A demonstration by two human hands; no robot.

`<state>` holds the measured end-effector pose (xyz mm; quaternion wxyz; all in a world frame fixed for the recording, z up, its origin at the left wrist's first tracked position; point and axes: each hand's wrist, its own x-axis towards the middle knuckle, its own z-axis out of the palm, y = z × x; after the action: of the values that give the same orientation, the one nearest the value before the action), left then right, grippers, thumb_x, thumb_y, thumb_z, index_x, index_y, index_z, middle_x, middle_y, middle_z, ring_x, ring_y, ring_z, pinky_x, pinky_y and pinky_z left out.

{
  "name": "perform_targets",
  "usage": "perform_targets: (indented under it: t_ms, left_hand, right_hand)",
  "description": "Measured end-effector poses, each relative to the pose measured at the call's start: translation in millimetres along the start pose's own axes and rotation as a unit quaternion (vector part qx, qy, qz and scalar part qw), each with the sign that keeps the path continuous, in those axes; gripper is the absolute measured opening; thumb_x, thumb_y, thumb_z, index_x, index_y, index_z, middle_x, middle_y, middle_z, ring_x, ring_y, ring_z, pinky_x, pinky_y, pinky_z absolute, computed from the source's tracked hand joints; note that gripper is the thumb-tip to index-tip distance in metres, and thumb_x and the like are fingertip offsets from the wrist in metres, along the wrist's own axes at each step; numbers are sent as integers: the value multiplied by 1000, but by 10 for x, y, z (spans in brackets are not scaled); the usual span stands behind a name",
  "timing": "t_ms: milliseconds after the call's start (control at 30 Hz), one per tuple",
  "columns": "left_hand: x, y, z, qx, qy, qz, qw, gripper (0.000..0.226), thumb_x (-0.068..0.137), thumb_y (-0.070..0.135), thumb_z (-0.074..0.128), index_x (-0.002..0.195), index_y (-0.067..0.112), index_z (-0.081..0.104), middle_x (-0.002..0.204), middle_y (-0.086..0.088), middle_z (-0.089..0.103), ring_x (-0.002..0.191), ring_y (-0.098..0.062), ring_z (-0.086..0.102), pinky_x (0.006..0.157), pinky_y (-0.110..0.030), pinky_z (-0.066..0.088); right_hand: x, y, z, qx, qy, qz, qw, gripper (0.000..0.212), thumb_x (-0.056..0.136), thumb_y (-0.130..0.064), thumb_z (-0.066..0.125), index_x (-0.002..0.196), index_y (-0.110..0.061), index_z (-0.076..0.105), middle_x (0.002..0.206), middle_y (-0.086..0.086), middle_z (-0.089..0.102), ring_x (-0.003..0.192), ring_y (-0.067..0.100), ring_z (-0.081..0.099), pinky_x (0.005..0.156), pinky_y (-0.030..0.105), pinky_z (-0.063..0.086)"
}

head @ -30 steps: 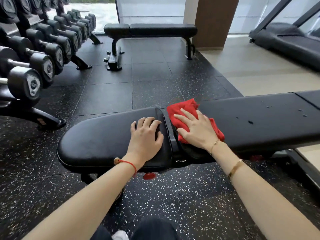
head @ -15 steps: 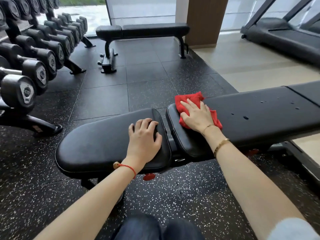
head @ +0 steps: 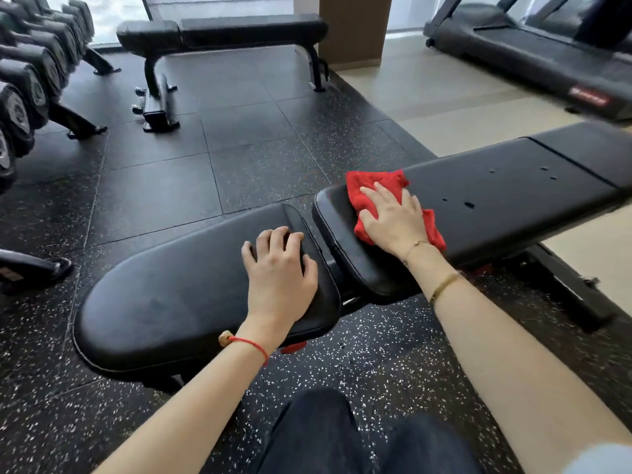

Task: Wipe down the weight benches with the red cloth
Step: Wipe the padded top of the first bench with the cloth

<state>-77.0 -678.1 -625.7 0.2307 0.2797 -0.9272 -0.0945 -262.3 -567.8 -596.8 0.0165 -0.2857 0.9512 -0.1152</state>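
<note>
A black padded weight bench lies across the view, with a seat pad on the left and a long back pad on the right. The red cloth is crumpled on the near end of the back pad. My right hand presses flat on the cloth, fingers straight and spread. My left hand rests on the right end of the seat pad, its fingertips bent down at the pad's edge by the gap. Small dark droplets dot the back pad to the right of the cloth.
A second black bench stands at the back on the rubber floor. A dumbbell rack fills the left side. A treadmill sits at the back right on the pale floor. My knees are at the bottom.
My right hand has slid the red cloth away from me and to the right along the back pad. The left hand has stayed on the seat pad. The camera has shifted left and closer.
</note>
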Motion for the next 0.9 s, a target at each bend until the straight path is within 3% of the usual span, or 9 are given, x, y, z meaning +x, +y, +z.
perform_targets:
  t_ms: [67, 300, 500, 733, 800, 900]
  left_hand:
    - [3, 0, 0, -2, -10, 0, 1000, 41, 88, 31, 46, 123, 17, 63, 130, -5, 58, 127, -30, 46, 110, -56, 28]
    - [-34, -70, -34, -2, -37, 11, 999, 43, 90, 31, 48, 130, 18, 60, 138, -5, 54, 131, -29, 43, 112, -56, 25]
    - [-19, -69, -53, -3, -32, 14, 999, 47, 87, 32, 43, 127, 17, 61, 134, -6, 56, 129, -31, 45, 110, -57, 28]
    - [-13, 13, -62, -4, -26, 0, 1000, 40, 86, 27, 52, 123, 15, 63, 132, -6, 58, 127, -31, 47, 111, -57, 29]
    - [-22, 24, -51, -7, -21, -9, 1000, 39, 86, 26, 55, 123, 16, 63, 132, -5, 58, 127, -30, 47, 112, -56, 29]
    - [-32, 42, -50, -11, -15, -14, 1000, 39, 86, 26, 56, 123, 18, 64, 133, -3, 58, 127, -28, 48, 113, -53, 28]
  right_hand:
    - [12, -131, 20, 1, -8, 9, 1000, 55, 96, -44, 36, 150, -39, 26, 162, -12, 15, 147, 35, 11, 122, 44, 1]
    - [-693, -73, -9, -11, -4, -146, 989, 56, 92, -37, 50, 147, -42, 35, 159, -15, 24, 146, 28, 17, 121, 45, 10]
    - [-566, 173, -27, -15, 17, -48, 999, 55, 95, -39, 45, 149, -40, 31, 159, -15, 23, 145, 29, 19, 121, 44, 7]
    - [-88, 66, -42, -15, -16, -2, 1000, 56, 97, -43, 35, 152, -40, 22, 162, -13, 12, 149, 34, 4, 121, 46, -4]
    - [-133, 54, -24, -18, -8, -37, 999, 57, 96, -42, 36, 151, -40, 23, 162, -12, 14, 149, 33, 3, 121, 46, -5]
    - [-303, 176, -20, 9, -1, -166, 986, 57, 95, -38, 44, 149, -41, 29, 160, -13, 21, 149, 30, 6, 122, 45, -3]
